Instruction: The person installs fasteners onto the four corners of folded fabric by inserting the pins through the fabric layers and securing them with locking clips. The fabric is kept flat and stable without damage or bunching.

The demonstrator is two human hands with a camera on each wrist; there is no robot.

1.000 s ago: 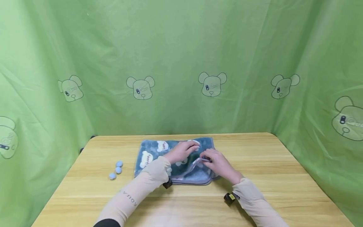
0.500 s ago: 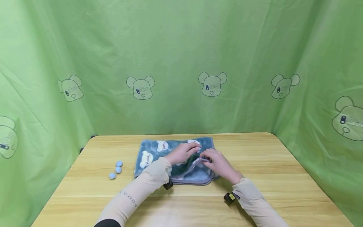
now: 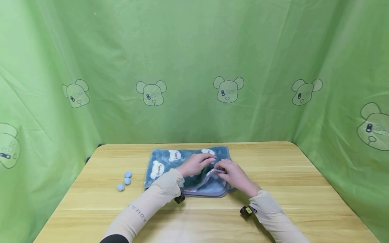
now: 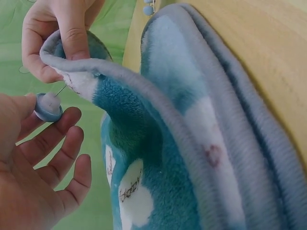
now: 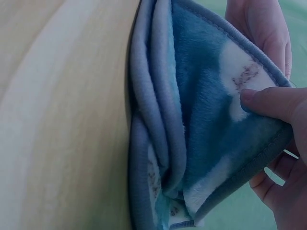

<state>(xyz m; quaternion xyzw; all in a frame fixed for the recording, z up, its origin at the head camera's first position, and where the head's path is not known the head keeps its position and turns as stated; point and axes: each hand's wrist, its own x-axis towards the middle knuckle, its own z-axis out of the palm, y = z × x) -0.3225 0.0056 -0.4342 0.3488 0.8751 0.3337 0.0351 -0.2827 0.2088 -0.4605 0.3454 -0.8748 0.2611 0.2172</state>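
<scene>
A folded teal fleece blanket (image 3: 170, 163) with white bear shapes and a grey bound edge lies near the back of the table. My right hand (image 3: 234, 173) pinches its raised corner, thumb (image 5: 271, 100) on the inner face and fingers behind. My left hand (image 3: 196, 164) is just left of that corner. In the left wrist view, it holds a pin with a round blue head (image 4: 49, 106) between thumb and index finger, the other fingers loosely bent. The pin's thin metal shaft meets the blanket at the white patch (image 4: 81, 84); its tip is hidden.
Three small round light-blue pieces (image 3: 127, 181) lie in a cluster on the wooden table (image 3: 273, 162), left of the blanket. A green curtain (image 3: 188, 121) with bear-head outlines hangs behind the table and along both sides.
My left hand has shifted very slightly right, toward the raised corner, since a second ago. The right hand keeps its pinch on the blanket, and the small blue pieces stay put.
</scene>
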